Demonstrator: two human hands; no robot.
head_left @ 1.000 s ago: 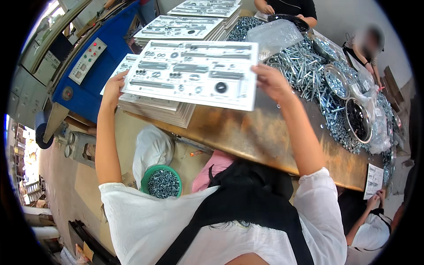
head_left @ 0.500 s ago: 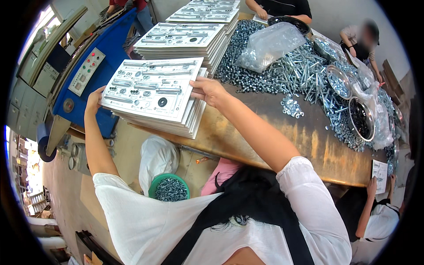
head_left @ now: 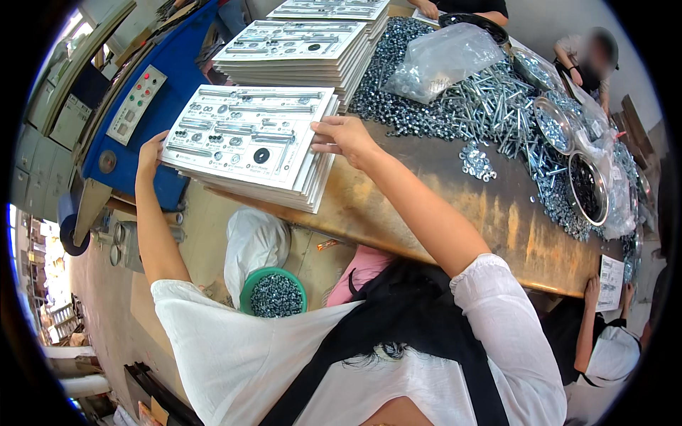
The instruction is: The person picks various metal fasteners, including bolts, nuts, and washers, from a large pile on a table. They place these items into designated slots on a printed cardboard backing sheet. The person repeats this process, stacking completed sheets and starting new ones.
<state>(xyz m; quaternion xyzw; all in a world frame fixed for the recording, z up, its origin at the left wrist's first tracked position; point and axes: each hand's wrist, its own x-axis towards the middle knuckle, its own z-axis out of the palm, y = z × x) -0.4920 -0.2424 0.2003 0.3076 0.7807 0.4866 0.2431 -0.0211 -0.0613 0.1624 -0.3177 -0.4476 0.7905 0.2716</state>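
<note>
A white card (head_left: 238, 135) with rows of metal bolts, nuts, washers and one black ring lies on top of a stack of similar cards (head_left: 310, 186) at the table's left corner. My left hand (head_left: 150, 152) grips its left edge, some fingers hidden behind it. At the right edge, my right hand (head_left: 346, 139) holds the card between thumb and fingers. The top card sits nearly square with the stack, slightly offset from those below.
Taller card stacks (head_left: 288, 42) stand behind. Loose nuts, bolts (head_left: 483, 106) and a plastic bag (head_left: 444, 60) cover the table's far side. A small washer pile (head_left: 477, 162) lies nearer. Left is a blue machine (head_left: 170, 113); below, a green bucket (head_left: 304, 291) of hardware. Co-workers sit around.
The top card has settled lower and squarer onto the stack, with both hands still at its edges. My view has shifted slightly.
</note>
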